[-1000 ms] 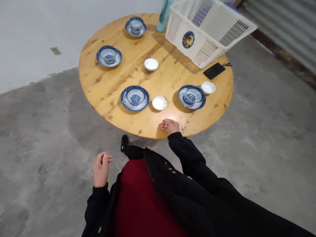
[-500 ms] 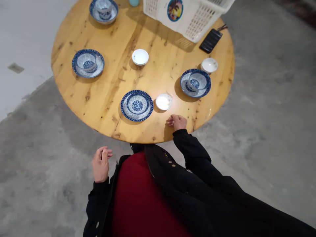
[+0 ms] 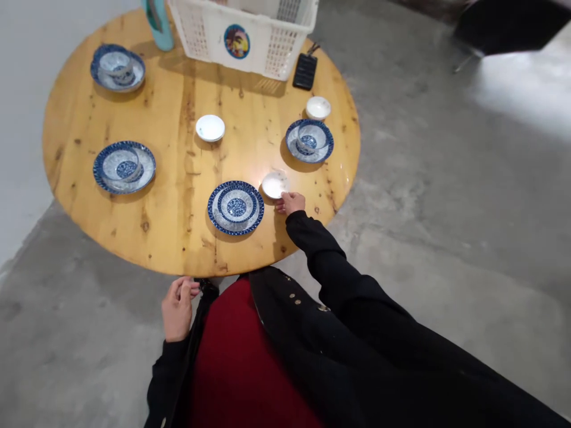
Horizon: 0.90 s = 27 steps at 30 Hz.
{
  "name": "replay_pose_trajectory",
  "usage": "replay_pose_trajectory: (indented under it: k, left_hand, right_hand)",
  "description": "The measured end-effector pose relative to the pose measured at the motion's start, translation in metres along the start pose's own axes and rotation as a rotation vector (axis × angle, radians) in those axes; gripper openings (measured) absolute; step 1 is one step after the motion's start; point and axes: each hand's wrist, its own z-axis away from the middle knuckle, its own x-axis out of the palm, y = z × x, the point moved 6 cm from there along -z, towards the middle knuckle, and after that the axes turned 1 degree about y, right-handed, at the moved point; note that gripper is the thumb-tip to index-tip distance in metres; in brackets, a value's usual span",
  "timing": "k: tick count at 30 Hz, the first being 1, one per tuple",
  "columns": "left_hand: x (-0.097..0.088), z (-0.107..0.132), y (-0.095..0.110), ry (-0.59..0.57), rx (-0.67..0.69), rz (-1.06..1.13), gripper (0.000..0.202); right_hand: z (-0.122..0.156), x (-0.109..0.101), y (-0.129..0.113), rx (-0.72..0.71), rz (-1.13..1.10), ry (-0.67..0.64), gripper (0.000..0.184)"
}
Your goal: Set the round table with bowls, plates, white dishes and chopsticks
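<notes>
My right hand [image 3: 291, 203] rests on the round wooden table [image 3: 178, 238] with its fingers curled, touching the near rim of a small white dish [image 3: 275, 183]. Just left of it sits a blue patterned plate with a bowl [image 3: 235, 207]. My left hand [image 3: 177, 308] hangs below the table's edge beside my dark coat, fingers loosely curled with nothing visible in them.
Three more blue plate-and-bowl sets [image 3: 309, 139] [image 3: 124, 167] [image 3: 118, 66] sit around the table, with two more white dishes [image 3: 210, 127] [image 3: 318, 107]. A white plastic basket [image 3: 241, 32], a teal bottle [image 3: 157, 18] and a black phone [image 3: 306, 71] stand at the far side. Concrete floor surrounds it.
My right hand has slid forward across the table to the small white dish and now touches it. The view has swung to the right. My left hand stays low.
</notes>
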Motion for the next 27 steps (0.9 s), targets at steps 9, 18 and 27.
replay_pose_trajectory:
  k: [9,18,27]
  left_hand:
    - [-0.047,-0.047,0.011,-0.011,0.037,-0.027,0.037]
    - [-0.039,-0.059,0.017,-0.074,0.031,-0.063,0.037]
    - [-0.032,-0.059,0.021,-0.071,0.016,-0.035,0.036]
  right_hand:
    - [0.008,0.000,-0.004,-0.016,0.029,0.200,0.004]
    - [0.008,0.003,-0.003,-0.019,0.025,0.244,0.003]
    - [0.007,0.000,-0.001,-0.034,0.029,0.254,0.004]
